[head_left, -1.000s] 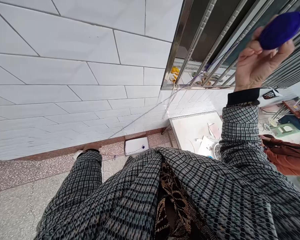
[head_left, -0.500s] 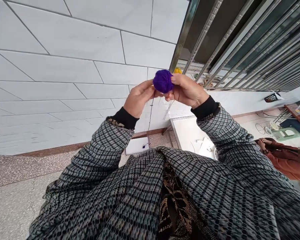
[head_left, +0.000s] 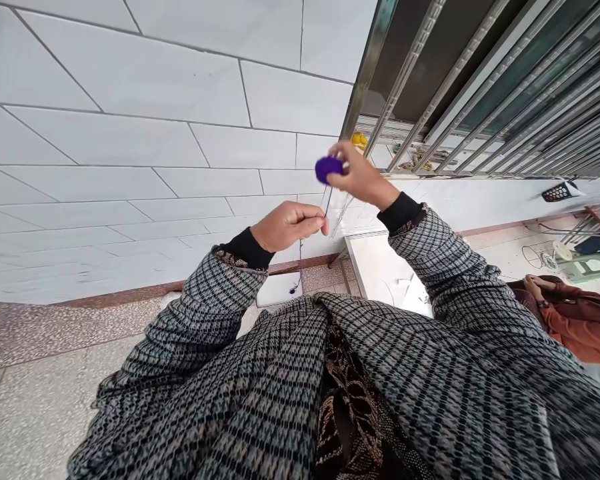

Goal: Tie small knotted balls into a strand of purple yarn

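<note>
My right hand (head_left: 363, 179) is raised in front of the tiled wall and grips a purple ball of yarn (head_left: 328, 167), partly hidden by its fingers. A thin dark strand (head_left: 326, 199) runs down from the ball into my left hand (head_left: 289, 226), which is pinched shut on it a little lower and to the left. Below the left hand the strand hangs on toward the floor. Both arms wear a grey checked coat.
A white tiled wall (head_left: 130, 133) fills the left. A metal window grille (head_left: 480, 73) is at the upper right. A white table (head_left: 380, 267) with scraps stands below it, a white box (head_left: 277, 290) on the floor beside it. A person in orange (head_left: 575, 320) sits at the right.
My hands, held together at the ball half a second ago, have parted: the right moved up and right with the ball, the left dropped lower, drawing out strand between them.
</note>
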Demonstrator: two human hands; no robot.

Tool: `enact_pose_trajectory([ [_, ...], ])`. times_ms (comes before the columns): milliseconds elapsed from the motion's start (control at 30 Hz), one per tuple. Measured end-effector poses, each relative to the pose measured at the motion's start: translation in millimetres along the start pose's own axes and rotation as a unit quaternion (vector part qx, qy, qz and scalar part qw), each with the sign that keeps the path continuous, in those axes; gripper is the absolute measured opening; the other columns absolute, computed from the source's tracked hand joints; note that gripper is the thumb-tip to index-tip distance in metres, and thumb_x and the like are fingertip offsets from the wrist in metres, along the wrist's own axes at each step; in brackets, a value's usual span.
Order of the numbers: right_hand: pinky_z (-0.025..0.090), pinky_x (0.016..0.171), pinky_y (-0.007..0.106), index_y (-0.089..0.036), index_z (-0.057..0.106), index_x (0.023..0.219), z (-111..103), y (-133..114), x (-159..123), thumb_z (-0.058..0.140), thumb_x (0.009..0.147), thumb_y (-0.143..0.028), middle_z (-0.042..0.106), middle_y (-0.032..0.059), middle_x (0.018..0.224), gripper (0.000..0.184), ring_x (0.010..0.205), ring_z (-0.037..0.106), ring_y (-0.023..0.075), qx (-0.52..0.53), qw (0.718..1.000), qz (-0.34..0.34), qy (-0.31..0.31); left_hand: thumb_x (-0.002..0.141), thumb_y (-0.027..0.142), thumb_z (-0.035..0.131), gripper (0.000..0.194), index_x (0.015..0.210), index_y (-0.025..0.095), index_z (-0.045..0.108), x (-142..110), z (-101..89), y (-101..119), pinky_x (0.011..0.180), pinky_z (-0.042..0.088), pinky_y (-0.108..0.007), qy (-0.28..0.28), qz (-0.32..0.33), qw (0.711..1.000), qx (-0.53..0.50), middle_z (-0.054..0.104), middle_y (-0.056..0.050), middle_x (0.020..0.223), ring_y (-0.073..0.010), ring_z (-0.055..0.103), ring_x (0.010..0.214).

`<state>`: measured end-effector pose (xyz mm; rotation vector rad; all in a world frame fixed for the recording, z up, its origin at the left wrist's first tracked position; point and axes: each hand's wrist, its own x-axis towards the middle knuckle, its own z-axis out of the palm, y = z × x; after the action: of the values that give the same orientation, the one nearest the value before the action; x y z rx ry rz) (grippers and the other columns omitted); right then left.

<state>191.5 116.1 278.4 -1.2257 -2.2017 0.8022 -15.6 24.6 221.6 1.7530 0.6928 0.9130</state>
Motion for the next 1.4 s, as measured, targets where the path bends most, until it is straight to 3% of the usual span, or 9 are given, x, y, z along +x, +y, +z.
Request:
enact_pose_trajectory([
  [167,0.048,0.073,0.025,-0.018,0.066,0.121,-5,15,-20,0.076,0.082,-0.012,0.070,0.0036,0.103,0.041,0.081,0.060,0.0146,-0.123,0.930,0.056,-0.342,0.082,0.034,0.066,0.029,0.059,0.018,0.057,-5,-27.6,-1,0.050,0.029,-0.025,0.036,-0.040,0.998,0.017,0.043,0.000,0.054,-0.0090,0.035,0.050],
  [333,0.054,0.079,0.025,-0.015,0.062,0.123,-24,27,-36,0.083,0.081,-0.025,0.071,0.0044,0.105,0.048,0.086,0.065,0.0143,0.073,0.865,0.005,-0.496,0.077,0.033,0.067,0.027,0.057,0.020,0.055,-5,-53.9,-30,0.055,0.039,-0.032,0.078,-0.086,0.993,-0.003,0.042,-0.001,0.056,-0.0123,0.037,0.051],
  [533,0.058,0.075,0.024,-0.022,0.048,0.129,-33,10,-27,0.088,0.085,-0.053,0.065,0.0009,0.106,0.067,0.078,0.062,0.0106,0.426,0.889,-0.132,-0.102,0.076,0.042,0.066,0.029,0.060,0.020,0.054,9,-32.8,-49,0.057,0.036,-0.028,0.001,-0.114,0.994,-0.002,0.047,-0.001,0.059,-0.0120,0.040,0.054],
  [667,0.058,0.074,0.025,-0.023,0.047,0.121,-13,1,-4,0.076,0.087,-0.030,0.063,0.0044,0.115,0.045,0.081,0.060,0.0127,0.279,0.953,-0.072,0.097,0.083,0.048,0.065,0.035,0.064,0.019,0.056,14,-11.8,-17,0.060,0.037,-0.028,-0.120,-0.054,0.991,0.037,0.051,-0.001,0.062,-0.0122,0.044,0.059],
  [767,0.057,0.084,0.028,-0.019,0.056,0.113,0,6,-6,0.077,0.079,-0.017,0.067,0.0064,0.110,0.040,0.093,0.061,0.0170,0.046,0.987,-0.039,-0.148,0.087,0.048,0.065,0.036,0.066,0.019,0.059,8,-18.9,4,0.064,0.042,-0.029,-0.097,-0.022,0.993,0.060,0.053,-0.002,0.064,-0.0134,0.046,0.062],
  [867,0.058,0.090,0.032,-0.015,0.061,0.121,-2,14,-22,0.083,0.080,-0.023,0.070,0.0078,0.109,0.047,0.096,0.065,0.0184,0.056,0.893,-0.050,-0.445,0.084,0.048,0.070,0.036,0.066,0.018,0.062,-1,-37.3,1,0.062,0.042,-0.030,-0.014,-0.043,0.998,0.046,0.053,-0.003,0.063,-0.0136,0.045,0.060],
  [933,0.058,0.097,0.034,-0.015,0.059,0.124,-10,20,-32,0.091,0.081,-0.036,0.069,0.0105,0.117,0.058,0.106,0.067,0.0200,0.178,0.855,-0.098,-0.476,0.080,0.050,0.076,0.038,0.063,0.019,0.061,-6,-46.7,-12,0.059,0.042,-0.031,0.008,-0.062,0.998,0.006,0.049,-0.002,0.060,-0.0131,0.042,0.056],
  [1200,0.059,0.070,0.024,-0.024,0.048,0.125,-43,10,-29,0.092,0.078,-0.058,0.063,0.0004,0.101,0.073,0.069,0.057,0.0098,0.434,0.884,-0.158,-0.073,0.073,0.050,0.073,0.041,0.056,0.022,0.048,-3,-30.2,-55,0.057,0.038,-0.031,0.004,-0.114,0.992,-0.052,0.041,0.001,0.056,-0.0117,0.037,0.052],
  [1400,0.061,0.082,0.029,-0.024,0.045,0.124,-9,5,5,0.071,0.090,-0.029,0.061,0.0085,0.123,0.043,0.094,0.063,0.0175,0.202,0.971,-0.038,0.125,0.080,0.045,0.063,0.032,0.062,0.019,0.061,9,-6.9,-1,0.063,0.037,-0.029,-0.205,-0.041,0.975,0.081,0.054,0.000,0.059,-0.0126,0.045,0.059],
])
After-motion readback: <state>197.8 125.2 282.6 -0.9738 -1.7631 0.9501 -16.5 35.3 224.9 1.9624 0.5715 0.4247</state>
